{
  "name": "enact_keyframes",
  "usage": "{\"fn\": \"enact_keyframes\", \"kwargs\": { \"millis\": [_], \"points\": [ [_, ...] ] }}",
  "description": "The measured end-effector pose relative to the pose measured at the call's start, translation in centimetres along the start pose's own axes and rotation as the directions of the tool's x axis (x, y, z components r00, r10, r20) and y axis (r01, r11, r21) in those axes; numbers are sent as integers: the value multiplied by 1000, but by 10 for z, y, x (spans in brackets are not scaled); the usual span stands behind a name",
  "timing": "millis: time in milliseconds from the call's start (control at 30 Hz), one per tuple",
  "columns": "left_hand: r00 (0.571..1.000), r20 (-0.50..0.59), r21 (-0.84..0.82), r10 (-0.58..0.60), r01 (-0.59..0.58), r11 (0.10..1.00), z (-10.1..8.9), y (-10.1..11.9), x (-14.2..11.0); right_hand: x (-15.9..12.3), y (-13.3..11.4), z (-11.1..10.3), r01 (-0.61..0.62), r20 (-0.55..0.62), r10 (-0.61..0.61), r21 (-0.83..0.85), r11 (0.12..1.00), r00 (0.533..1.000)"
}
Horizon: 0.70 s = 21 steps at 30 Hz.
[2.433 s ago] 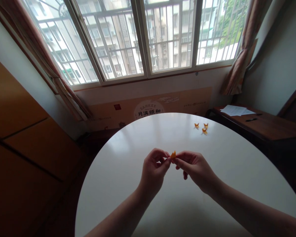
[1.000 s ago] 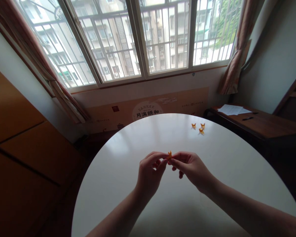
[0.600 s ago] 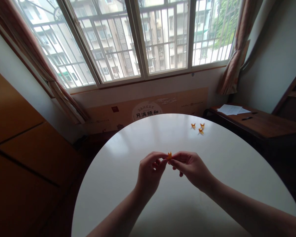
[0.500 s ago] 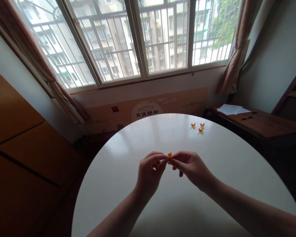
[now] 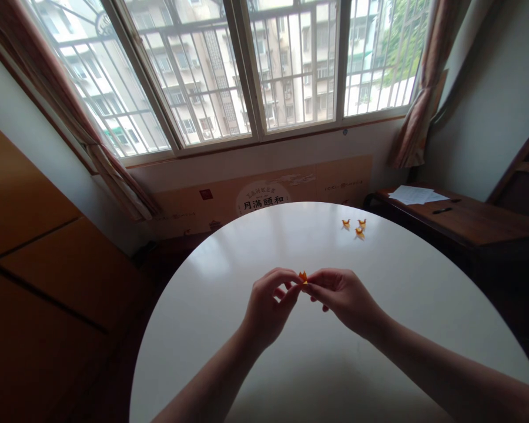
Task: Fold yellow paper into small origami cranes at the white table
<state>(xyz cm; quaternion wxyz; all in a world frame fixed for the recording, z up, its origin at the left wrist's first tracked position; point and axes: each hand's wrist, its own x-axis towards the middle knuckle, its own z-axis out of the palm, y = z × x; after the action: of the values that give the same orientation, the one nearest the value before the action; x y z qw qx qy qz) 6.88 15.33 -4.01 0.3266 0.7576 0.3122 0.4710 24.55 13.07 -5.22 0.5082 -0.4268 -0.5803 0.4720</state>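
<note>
Over the middle of a round white table (image 5: 229, 346), a small orange folded-paper piece (image 5: 303, 276) is pinched between both hands. My left hand (image 5: 273, 302) grips it from the left with thumb and forefinger. From the right, the thumb and fingertips of my right hand (image 5: 341, 294) close on its other side. Two pointed tips stick up above the fingertips; the rest of the piece is mostly hidden. Farther back to the right stand three small orange origami birds (image 5: 360, 232), close together on the tabletop.
A brown wooden side table (image 5: 476, 220) stands beyond the right edge, bearing white paper sheets (image 5: 417, 194) and a dark pen (image 5: 443, 210). An orange-brown cabinet (image 5: 39, 264) is at the left. A barred window (image 5: 291, 70) lies ahead.
The orange paper piece has turned slightly between my fingers, showing two points and a brighter lower fold. Both hands stay almost in place, still pinching it.
</note>
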Motion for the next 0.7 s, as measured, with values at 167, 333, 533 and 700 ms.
{"fn": "enact_keyframes", "kwargs": {
  "millis": [167,333,533,700],
  "points": [
    [1000,-8,42,27,-27,999,-2,-1,1,2,2,0,-69,27,66,106,992,997],
    [998,-10,75,69,-68,995,-2,0,2,4,-2,-3,-168,103,150,198,966,983],
    [995,-15,136,101,-98,986,-2,2,3,4,-9,-5,-262,163,226,247,933,960],
    [995,-1,146,102,-101,984,-2,2,3,5,-5,-5,-274,161,242,217,937,957]
  ]
}}
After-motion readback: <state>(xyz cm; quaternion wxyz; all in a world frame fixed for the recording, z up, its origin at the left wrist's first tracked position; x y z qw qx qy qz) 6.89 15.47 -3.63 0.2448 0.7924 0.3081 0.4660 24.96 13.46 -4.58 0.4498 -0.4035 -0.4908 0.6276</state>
